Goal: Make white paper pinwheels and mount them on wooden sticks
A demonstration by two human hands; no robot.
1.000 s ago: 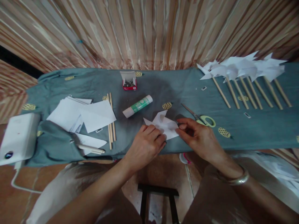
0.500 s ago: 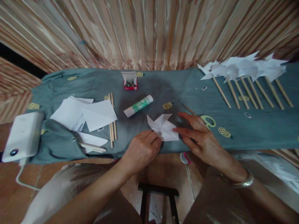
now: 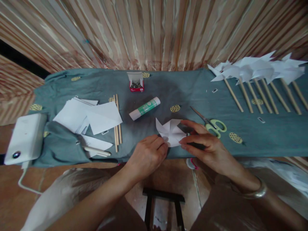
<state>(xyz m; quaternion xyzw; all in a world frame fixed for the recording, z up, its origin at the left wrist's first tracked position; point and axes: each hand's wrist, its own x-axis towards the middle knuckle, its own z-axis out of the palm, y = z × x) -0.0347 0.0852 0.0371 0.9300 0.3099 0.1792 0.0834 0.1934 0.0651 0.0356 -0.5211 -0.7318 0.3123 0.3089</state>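
A folded white paper pinwheel (image 3: pixel 170 127) lies near the front edge of the cloth-covered table, its blades curled toward the middle. My left hand (image 3: pixel 151 154) is closed on its lower left corner, thumb and forefinger pinching the paper. At the right edge of the pinwheel, my right hand (image 3: pixel 209 147) holds the paper with its fingertips, the fingers bent. Green-handled scissors (image 3: pixel 218 125) lie just beyond the right hand, blades pointing away to the left. A green and white glue stick (image 3: pixel 145 108) rests behind the pinwheel, to the left.
A red open box of small metal pieces (image 3: pixel 136 86) stands at the back. Wooden sticks (image 3: pixel 117 125), white paper sheets (image 3: pixel 103 117) and a pen (image 3: pixel 97 150) lie left, beside a white device (image 3: pixel 26 138) with a cable. Several pinwheels on sticks (image 3: pixel 261 70) lie at the back right.
My right hand has shifted slightly left and closed in on the pinwheel's right edge, uncovering more of the scissors. The left hand keeps its pinch. The view has moved slightly.
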